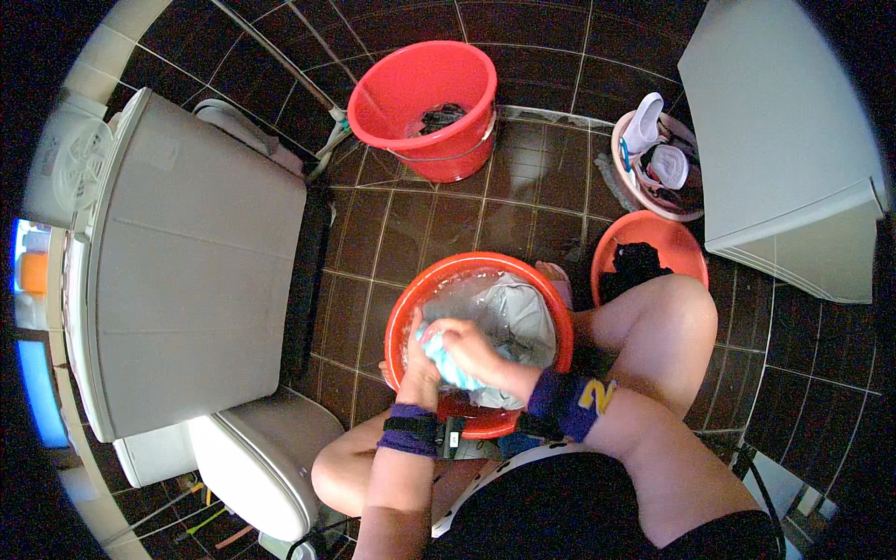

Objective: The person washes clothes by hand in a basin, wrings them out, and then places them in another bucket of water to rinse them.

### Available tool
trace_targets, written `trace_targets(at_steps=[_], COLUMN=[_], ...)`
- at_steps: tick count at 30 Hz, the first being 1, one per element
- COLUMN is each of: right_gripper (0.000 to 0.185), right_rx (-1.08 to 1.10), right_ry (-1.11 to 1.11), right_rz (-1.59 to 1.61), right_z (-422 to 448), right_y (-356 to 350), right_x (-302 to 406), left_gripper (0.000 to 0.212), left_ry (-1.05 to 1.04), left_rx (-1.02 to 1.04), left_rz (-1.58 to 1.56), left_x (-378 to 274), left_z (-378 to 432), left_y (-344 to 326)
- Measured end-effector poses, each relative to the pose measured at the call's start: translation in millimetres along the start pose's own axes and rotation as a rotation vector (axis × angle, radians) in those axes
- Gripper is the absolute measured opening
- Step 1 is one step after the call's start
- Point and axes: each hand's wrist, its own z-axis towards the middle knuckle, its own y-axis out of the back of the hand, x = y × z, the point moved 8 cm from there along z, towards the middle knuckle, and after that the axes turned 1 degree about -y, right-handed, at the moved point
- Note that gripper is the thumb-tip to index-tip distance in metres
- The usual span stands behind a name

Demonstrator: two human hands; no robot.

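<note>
Between my knees a round orange-red plastic basin point(400, 308) holds water and wet laundry. Over its left half, my left hand point(418, 353) and my right hand point(470, 350) grip a bunched light-blue cloth point(451, 369). The right hand's fingers curl over the cloth's upper end, close to the left fingers. Pale grey-white fabric point(521, 311) lies in the water at the basin's right side, and part of it shows under my right wrist. Dark purple wristbands wrap both wrists; the left one carries a small device on a black strap.
A red bucket point(448, 164) with dark contents stands ahead. To the right are an orange basin point(602, 252) with black cloth point(633, 266) and a pink basin point(623, 168) holding slippers. A white toilet point(245, 476) and a large grey-white appliance point(189, 266) flank my left; a grey-white cabinet-like unit point(777, 140) stands right.
</note>
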Motion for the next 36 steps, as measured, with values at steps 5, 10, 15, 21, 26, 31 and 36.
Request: trace_targets(at_steps=[5,10,15,21,26,31,36], right_gripper=[0.013,0.027,0.029,0.031,0.031,0.058,0.06], right_rx=[-0.011,-0.174,-0.277,-0.323,-0.285,0.379,0.578], right_ry=[0.212,0.194,0.262,0.185,0.03,-0.396,-0.237], right_rz=[-0.369,-0.547,-0.608,-0.631,-0.749,-0.802,-1.061], right_z=[-50,-46,-35,-21,-9,-5,10], right_y=[-16,3,15,32,59,68,55], right_x=[67,67,56,41,25,6,6], left_gripper=[0.043,0.039,0.039,0.038,0.037,0.037,0.054], left_ry=[-0.162,-0.243,-0.335,-0.269,-0.306,-0.607,-0.423], left_rx=[-0.031,-0.063,-0.158,-0.217,-0.249,-0.291,-0.138], left_rz=[-0.009,0.014,0.021,0.019,0.133,0.516,0.711], left_x=[1,0,5,18,10,-33,-3], left_z=[-10,-34,-42,-34,-35,-65,-31], left_y=[-2,-20,-29,-21,-17,-25,-5])
